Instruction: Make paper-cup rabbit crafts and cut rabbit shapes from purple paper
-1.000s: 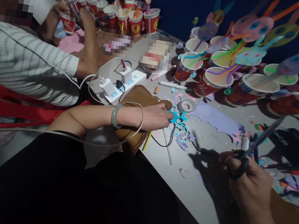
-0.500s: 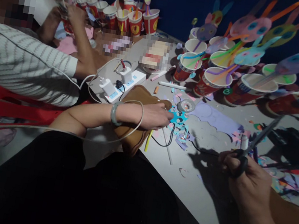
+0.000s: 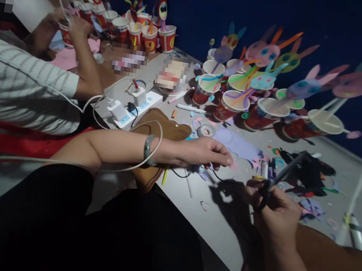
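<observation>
Shows at far left a co-worker's ribbed, knitted white sleeve (image 3: 21, 74), then a smooth plastic power strip (image 3: 141, 109) bearing boxy plugs. Holds the left hand (image 3: 204, 152) out over the matte tabletop (image 3: 208, 219), a polished greenish bangle (image 3: 148, 148) round the wrist, fingers bunched narrowly; cannot tell of any thin piece pinched there. Shows behind that hand a round tape roll (image 3: 199, 132), scallop-edged lavender paper (image 3: 238, 143) and tapering red paper cups (image 3: 225, 112). Grips in the right hand (image 3: 279, 212) dark-handled scissors (image 3: 287, 170), slim blades slanting up and away, right of the left fingertips and apart from them. Shows curled, ragged paper scraps (image 3: 313, 209) farthest right.
</observation>
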Demonstrator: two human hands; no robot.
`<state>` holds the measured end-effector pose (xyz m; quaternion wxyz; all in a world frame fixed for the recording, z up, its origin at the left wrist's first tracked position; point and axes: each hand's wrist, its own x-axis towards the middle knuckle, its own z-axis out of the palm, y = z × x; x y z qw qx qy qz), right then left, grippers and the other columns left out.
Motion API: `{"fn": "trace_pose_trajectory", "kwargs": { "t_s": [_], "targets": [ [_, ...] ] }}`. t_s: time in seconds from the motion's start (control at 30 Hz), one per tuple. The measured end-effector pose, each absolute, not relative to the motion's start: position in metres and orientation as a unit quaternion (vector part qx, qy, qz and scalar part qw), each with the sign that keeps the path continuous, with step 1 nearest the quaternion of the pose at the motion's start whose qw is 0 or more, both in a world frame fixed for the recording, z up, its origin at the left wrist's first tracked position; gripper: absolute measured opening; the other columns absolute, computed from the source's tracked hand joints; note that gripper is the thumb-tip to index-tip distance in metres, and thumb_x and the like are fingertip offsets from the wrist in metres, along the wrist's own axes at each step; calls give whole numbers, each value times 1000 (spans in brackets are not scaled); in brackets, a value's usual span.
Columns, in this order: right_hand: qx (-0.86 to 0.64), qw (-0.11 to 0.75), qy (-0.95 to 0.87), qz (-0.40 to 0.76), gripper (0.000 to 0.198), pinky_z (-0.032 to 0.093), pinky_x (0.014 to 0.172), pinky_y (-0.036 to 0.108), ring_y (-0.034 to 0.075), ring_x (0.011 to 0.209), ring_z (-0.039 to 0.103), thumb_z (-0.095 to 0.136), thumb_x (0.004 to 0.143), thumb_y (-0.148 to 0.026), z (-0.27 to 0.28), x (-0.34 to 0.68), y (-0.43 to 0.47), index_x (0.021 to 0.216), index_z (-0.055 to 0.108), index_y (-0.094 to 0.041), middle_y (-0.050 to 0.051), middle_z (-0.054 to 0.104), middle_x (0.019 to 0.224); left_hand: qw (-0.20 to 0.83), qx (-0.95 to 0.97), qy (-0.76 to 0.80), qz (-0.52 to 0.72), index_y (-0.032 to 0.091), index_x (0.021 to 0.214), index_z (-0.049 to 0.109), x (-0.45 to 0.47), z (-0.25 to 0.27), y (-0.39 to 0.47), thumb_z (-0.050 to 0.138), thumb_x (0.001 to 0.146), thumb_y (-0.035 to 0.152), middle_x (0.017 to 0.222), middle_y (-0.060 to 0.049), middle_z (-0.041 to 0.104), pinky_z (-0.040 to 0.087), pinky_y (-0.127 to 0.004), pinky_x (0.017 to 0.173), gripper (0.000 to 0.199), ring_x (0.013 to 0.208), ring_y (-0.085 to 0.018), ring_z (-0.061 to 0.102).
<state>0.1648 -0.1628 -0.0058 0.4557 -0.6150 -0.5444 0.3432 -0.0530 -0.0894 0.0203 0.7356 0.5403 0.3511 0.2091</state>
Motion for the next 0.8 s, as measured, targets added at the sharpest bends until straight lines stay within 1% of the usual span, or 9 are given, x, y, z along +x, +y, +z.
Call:
{"fn": "trace_pose_trajectory", "kwargs": {
  "t_s": [0.07, 0.13, 0.27, 0.37, 0.5, 0.6, 0.7, 0.77, 0.8],
  "targets": [
    [-606, 468, -544, 342, 25, 53, 67, 33, 20, 71, 63, 84, 56, -37, -8, 167, -165, 66, 67, -21, 3, 68, 74, 744, 521, 358, 215, 14, 84, 61, -37, 16, -94, 65, 82, 35, 82, -2, 61, 38, -20, 56, 22, 66, -5, 51],
    [-598, 480, -548, 334, 22, 53, 70, 35, 20, 74, 63, 81, 61, -37, -12, 170, -166, 71, 69, -21, 4, 69, 77, 739, 525, 358, 223, 14, 83, 60, -24, 13, -98, 66, 81, 39, 79, -1, 60, 37, -19, 55, 25, 64, -5, 50],
    [-605, 500, -537, 309, 22, 52, 64, 33, 18, 68, 62, 75, 68, -41, -17, 172, -166, 75, 70, -21, 2, 68, 76, 735, 533, 350, 229, 14, 84, 59, -10, 9, -102, 65, 82, 42, 68, 2, 54, 35, -19, 54, 28, 60, -5, 48],
    [-615, 493, -528, 316, 22, 51, 61, 33, 18, 66, 60, 76, 68, -41, -17, 171, -165, 76, 69, -22, 2, 67, 75, 745, 524, 344, 228, 13, 85, 59, -6, 8, -105, 65, 83, 39, 67, 3, 53, 35, -19, 55, 26, 60, -5, 49],
    [-603, 493, -529, 336, 21, 51, 64, 32, 18, 68, 60, 79, 66, -37, -14, 168, -165, 74, 68, -22, 1, 66, 74, 763, 501, 342, 222, 13, 87, 59, -3, 4, -106, 65, 83, 32, 66, 4, 54, 35, -19, 54, 20, 57, -4, 49],
    [-606, 495, -522, 340, 20, 50, 65, 30, 15, 67, 59, 80, 66, -35, -13, 167, -164, 73, 67, -21, 0, 65, 74, 765, 496, 352, 212, 13, 84, 58, -2, 1, -103, 61, 85, 34, 64, 4, 55, 35, -18, 53, 21, 56, -4, 49],
    [-619, 492, -509, 339, 20, 50, 65, 29, 15, 67, 58, 80, 67, -34, -13, 167, -164, 72, 67, -20, 0, 64, 73, 762, 492, 363, 214, 13, 81, 59, -1, 0, -99, 56, 88, 29, 64, 3, 55, 34, -18, 51, 18, 55, -4, 48],
    [-619, 495, -500, 348, 21, 49, 64, 30, 15, 66, 57, 80, 67, -36, -13, 168, -163, 71, 67, -20, 0, 63, 71, 764, 499, 346, 220, 12, 84, 62, -2, -2, -98, 59, 85, 27, 65, 3, 56, 34, -18, 52, 15, 56, -4, 49],
    [-616, 498, -496, 355, 22, 49, 63, 30, 16, 66, 57, 80, 67, -36, -13, 168, -163, 71, 67, -20, 0, 62, 71, 765, 504, 330, 225, 12, 85, 62, -2, -3, -98, 63, 83, 27, 67, 3, 57, 36, -18, 54, 15, 59, -4, 50]
  ]
}}
